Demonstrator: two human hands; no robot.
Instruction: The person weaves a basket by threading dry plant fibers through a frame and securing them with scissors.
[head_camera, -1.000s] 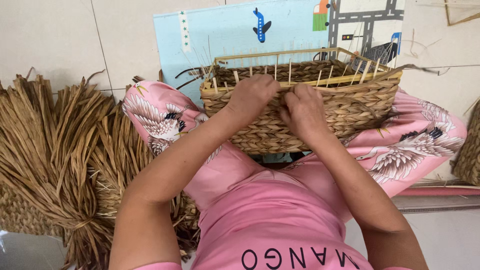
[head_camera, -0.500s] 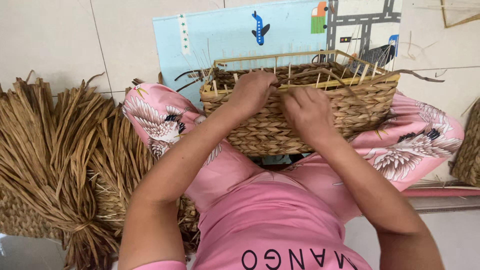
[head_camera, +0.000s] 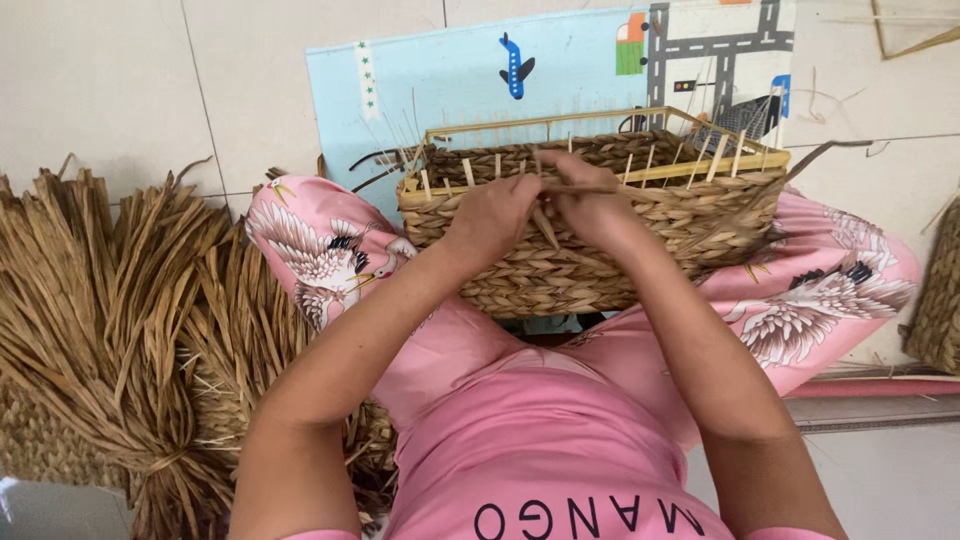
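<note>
- Head view shows the basket (head_camera: 590, 235) resting on the person's lap, its near wall half woven.
- Left hand (head_camera: 492, 215) and right hand (head_camera: 590, 205) meet at the near rim, fingers pinching one straw strand (head_camera: 545, 228).
- Judging by this, keep the strand taut and tucked snugly behind each upright stake (head_camera: 468, 172).
- Loose dried straw (head_camera: 120, 320) lies on the floor to the left.

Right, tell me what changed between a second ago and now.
Both hands drew together at the near rim of the woven basket. The left hand, earlier spread flat over the rim, now pinches a straw strand; the right hand closed in beside it, fingers at the same strand. The basket stays on the lap, the bundle of dried straw lies unmoved on the floor.
</note>
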